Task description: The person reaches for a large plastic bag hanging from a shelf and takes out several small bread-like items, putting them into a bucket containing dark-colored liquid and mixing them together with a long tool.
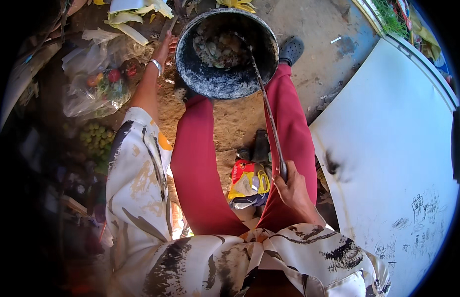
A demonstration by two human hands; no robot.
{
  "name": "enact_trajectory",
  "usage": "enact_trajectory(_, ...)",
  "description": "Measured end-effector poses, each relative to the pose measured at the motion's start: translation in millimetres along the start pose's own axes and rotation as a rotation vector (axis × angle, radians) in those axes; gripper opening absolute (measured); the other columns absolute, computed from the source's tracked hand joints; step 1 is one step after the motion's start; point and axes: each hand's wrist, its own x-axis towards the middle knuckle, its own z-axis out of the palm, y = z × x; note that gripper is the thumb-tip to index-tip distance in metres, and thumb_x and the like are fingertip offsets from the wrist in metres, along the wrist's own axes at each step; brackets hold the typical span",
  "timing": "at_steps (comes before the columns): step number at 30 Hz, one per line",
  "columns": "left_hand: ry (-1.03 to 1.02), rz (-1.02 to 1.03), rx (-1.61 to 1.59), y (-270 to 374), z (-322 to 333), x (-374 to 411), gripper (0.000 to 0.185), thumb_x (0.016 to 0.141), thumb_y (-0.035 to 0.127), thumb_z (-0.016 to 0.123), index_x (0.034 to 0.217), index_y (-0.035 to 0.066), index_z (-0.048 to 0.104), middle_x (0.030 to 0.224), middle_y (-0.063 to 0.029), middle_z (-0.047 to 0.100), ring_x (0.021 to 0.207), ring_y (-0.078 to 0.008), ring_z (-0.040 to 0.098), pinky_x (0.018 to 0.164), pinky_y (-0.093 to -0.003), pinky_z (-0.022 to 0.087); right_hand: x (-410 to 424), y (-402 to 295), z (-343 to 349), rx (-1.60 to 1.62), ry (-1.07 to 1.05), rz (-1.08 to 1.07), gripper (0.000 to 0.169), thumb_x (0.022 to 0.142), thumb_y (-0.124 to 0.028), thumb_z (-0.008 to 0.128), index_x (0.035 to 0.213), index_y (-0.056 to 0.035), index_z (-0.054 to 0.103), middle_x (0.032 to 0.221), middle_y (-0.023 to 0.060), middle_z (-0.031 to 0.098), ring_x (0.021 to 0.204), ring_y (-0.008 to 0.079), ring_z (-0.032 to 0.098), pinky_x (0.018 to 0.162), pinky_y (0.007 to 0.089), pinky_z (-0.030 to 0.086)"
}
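A long, thin metal tool [267,102] is gripped at its thick end by my right hand [294,187], over my right thigh. It slants up across the rim of a black bucket [226,87], and its curved tip lies inside among lumpy, pale and brown wet scraps [220,48]. Grey-white residue coats the bucket's inner wall. My left hand [166,48], with a silver bangle [157,67] at the wrist, is just left of the rim. A narrow greyish piece [170,25] shows beside its fingers; whether the hand holds it is unclear.
Clear plastic bags [98,87] with red and green produce lie left, near green grapes [96,137]. Pale leaf scraps [131,22] are at the top left. A red-and-yellow packet [248,180] sits between my legs. A large white panel [386,141] with scribbles stands right.
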Motion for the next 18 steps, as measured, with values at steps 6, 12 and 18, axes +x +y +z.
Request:
enact_trajectory(6, 0.163, 0.269, 0.061, -30, 7, -80, 0.034, 0.085, 0.032, 0.06, 0.105, 0.005, 0.06, 0.079, -0.0033, 0.058, 0.057, -0.0108, 0.054, 0.056, -0.0252, 0.045, 59, -8, -6, 0.496, -0.181, 0.106, 0.026, 0.084, -0.019, 0.057, 0.1, 0.0012, 0.052, 0.063, 0.01, 0.055, 0.046, 0.0172, 0.05, 0.043, 0.03, 0.038)
enact_trajectory(12, 0.096, 0.198, -0.475, -35, 54, -201, 0.02, 0.089, 0.017, 0.056, 0.103, 0.003, 0.055, 0.069, -0.0002, 0.046, 0.058, -0.0087, 0.044, 0.062, -0.0302, 0.047, 82, 3, 70, 0.842, -0.18, -0.102, 0.041, 0.091, -0.036, 0.049, 0.098, 0.0021, 0.06, 0.072, 0.0059, 0.059, 0.053, 0.0118, 0.054, 0.043, 0.0263, 0.041)
enact_trajectory(18, 0.031, 0.194, -0.489, -21, 80, -235, 0.022, 0.092, 0.022, 0.051, 0.1, 0.002, 0.054, 0.058, 0.003, 0.036, 0.049, -0.0066, 0.035, 0.061, -0.0284, 0.041, 245, 105, 165, 0.833, 0.15, 0.396, 0.024, 0.085, -0.021, 0.053, 0.1, -0.0056, 0.062, 0.083, 0.0105, 0.064, 0.082, 0.0192, 0.06, 0.07, 0.0318, 0.047)
